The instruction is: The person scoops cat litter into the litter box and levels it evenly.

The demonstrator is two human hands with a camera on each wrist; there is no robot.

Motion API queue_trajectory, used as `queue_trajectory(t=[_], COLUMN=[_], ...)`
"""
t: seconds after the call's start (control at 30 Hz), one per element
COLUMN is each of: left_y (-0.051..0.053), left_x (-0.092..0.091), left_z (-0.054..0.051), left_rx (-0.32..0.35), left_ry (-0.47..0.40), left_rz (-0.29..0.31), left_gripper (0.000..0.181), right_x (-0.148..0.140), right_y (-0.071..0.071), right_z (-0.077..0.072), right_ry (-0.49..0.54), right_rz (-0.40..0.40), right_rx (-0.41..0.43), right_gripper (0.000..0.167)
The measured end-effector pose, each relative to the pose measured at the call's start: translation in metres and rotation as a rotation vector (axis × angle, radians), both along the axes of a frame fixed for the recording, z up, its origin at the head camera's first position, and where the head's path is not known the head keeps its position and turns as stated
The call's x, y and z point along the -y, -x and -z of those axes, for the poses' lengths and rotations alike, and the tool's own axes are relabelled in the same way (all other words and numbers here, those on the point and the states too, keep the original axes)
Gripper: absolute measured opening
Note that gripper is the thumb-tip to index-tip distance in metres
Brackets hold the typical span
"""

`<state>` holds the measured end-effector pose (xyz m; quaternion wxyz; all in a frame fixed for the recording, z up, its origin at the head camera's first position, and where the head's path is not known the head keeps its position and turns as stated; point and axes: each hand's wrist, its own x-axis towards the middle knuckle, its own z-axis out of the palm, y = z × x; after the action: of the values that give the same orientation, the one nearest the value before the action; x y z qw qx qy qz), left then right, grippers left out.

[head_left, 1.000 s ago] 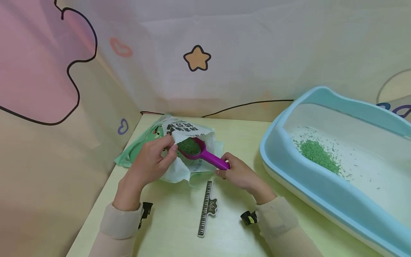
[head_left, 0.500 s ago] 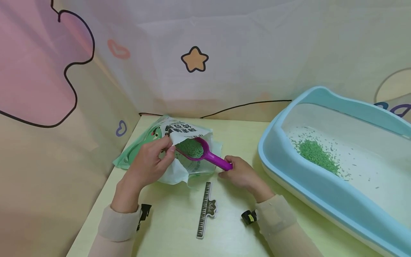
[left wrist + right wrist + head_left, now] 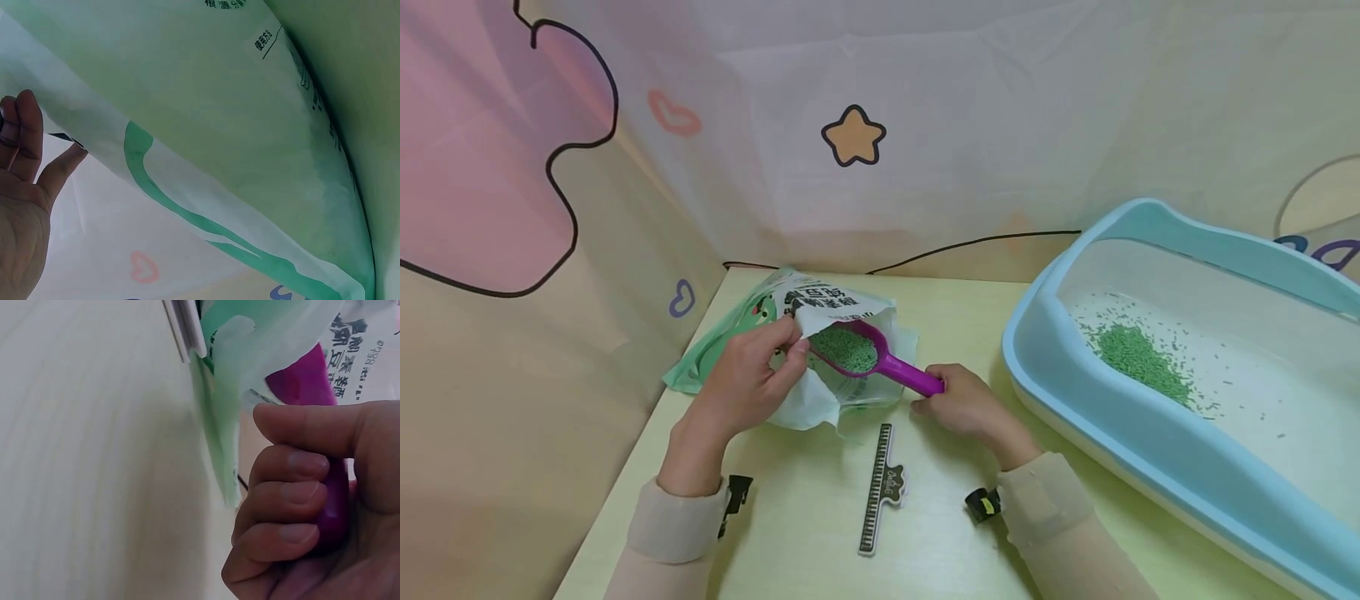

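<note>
Probably light and stiff, the scoop (image 3: 887, 359) of pellets (image 3: 852, 349) in the mouth of the soft-looking bag (image 3: 820, 302) is best held by its handle (image 3: 916, 377), gripped by the right hand (image 3: 968, 403), while the bag's edge is pinched by the left hand (image 3: 747, 373).

Pale table (image 3: 805, 517) under bag (image 3: 831, 304), clip (image 3: 877, 490) and blue tub (image 3: 1150, 433).

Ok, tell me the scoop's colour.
The scoop is bright purple; it shows best in the head view.
</note>
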<state>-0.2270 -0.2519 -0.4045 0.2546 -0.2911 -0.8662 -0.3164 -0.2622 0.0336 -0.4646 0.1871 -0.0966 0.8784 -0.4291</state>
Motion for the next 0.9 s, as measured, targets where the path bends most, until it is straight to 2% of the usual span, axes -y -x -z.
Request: queue_trajectory(t=[0.13,0.33,0.67,0.9], left_y=[0.000,-0.003,-0.003,-0.002], left_x=[0.001,0.003,0.004,0.003], left_z=[0.000,-0.002,0.000,0.000], left_rx=[-0.007,0.008,-0.009,-0.012], left_ry=[0.000,0.005,0.013,0.013], left_rz=[0.002,-0.035,-0.043,-0.032], left_gripper=[0.020,0.015,0.017,0.018], right_x=[-0.001,-0.005,-0.006,-0.007], right_y=[-0.001,-0.004,-0.009,-0.014], right_z=[-0.004,-0.017,-0.030,-0.039], right_ry=[-0.062,-0.118,-0.205,-0.222], right_rz=[-0.021,-0.051,-0.078,-0.083], right_rx=[-0.046,-0.097,-0.138,-0.165], right_gripper=[0.017,0.018,0.020,0.021])
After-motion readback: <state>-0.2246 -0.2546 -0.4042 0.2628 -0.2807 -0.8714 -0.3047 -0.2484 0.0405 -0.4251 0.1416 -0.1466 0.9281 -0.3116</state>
